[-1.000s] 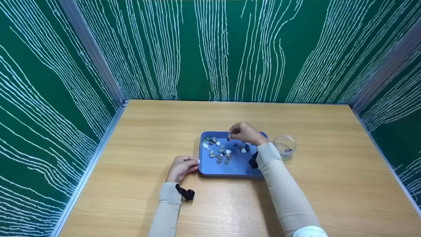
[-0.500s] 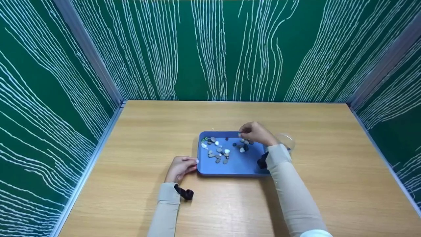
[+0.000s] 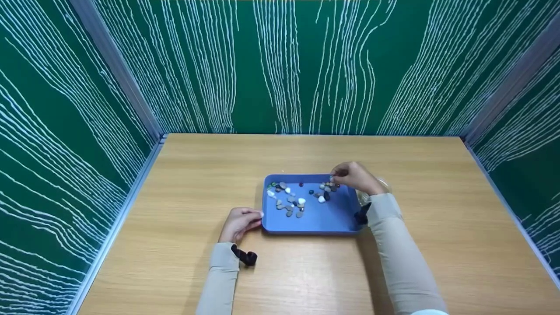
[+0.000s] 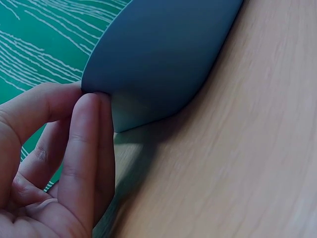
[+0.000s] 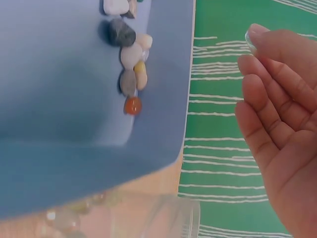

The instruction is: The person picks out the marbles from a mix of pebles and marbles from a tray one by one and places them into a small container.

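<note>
The blue tray (image 3: 315,225) lies on the table and holds several small stones in two loose groups. My left hand (image 3: 239,224) grips the tray's left rim, thumb and fingers pinching the edge in the left wrist view. Above the tray's back right corner, my right hand (image 3: 355,177) pinches a small clear glass stone (image 5: 250,40) between thumb and fingertips. Below it in the tray are an orange stone (image 5: 132,105), a dark grey stone (image 5: 121,32) and paler pebbles. A dark red stone (image 3: 301,184) sits alone near the back wall.
A clear plastic cup (image 5: 168,215) with several stones inside stands just right of the tray, partly hidden by my right wrist in the head view. Green panels (image 3: 262,65) with white lines enclose the wooden table (image 3: 210,175) at the back and sides.
My right hand has moved right across the back of the tray toward the cup, carrying the glass stone. The dark red stone now shows uncovered. My left hand stays on the rim.
</note>
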Tool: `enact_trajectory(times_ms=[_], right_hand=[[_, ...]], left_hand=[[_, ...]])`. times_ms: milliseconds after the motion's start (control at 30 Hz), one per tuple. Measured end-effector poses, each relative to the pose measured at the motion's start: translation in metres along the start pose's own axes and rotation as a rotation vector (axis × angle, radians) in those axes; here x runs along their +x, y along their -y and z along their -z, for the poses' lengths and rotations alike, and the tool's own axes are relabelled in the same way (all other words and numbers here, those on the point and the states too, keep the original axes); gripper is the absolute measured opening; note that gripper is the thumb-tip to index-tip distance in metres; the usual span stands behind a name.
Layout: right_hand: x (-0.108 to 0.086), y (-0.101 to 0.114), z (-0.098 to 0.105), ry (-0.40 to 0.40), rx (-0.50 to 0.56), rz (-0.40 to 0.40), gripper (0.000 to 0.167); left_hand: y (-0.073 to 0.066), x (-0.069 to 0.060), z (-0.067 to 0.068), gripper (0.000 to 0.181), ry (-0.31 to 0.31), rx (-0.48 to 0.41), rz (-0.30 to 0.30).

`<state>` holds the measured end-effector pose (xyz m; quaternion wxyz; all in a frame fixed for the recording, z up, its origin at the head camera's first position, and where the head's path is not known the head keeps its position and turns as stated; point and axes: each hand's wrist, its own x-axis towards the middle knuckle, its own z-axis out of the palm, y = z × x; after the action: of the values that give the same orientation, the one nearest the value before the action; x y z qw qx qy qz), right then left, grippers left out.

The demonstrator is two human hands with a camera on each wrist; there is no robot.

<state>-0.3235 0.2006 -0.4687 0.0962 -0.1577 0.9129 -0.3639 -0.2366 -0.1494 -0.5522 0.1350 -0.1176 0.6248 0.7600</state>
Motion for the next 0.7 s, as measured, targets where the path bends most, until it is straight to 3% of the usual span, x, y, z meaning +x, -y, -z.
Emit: enact_trajectory(times_ms=[533,700], right_hand=[[-0.017,-0.019,0.020,-0.008,0.026,-0.133,0.019],[-0.021,-0.026,0.024,-0.018,0.032,-0.100,0.018]], left_hand=[[0.000,0.001,0.000,0.024,0.008,-0.003,0.002],[0.001,0.000,0.000,0.022,0.007,0.010,-0.017]])
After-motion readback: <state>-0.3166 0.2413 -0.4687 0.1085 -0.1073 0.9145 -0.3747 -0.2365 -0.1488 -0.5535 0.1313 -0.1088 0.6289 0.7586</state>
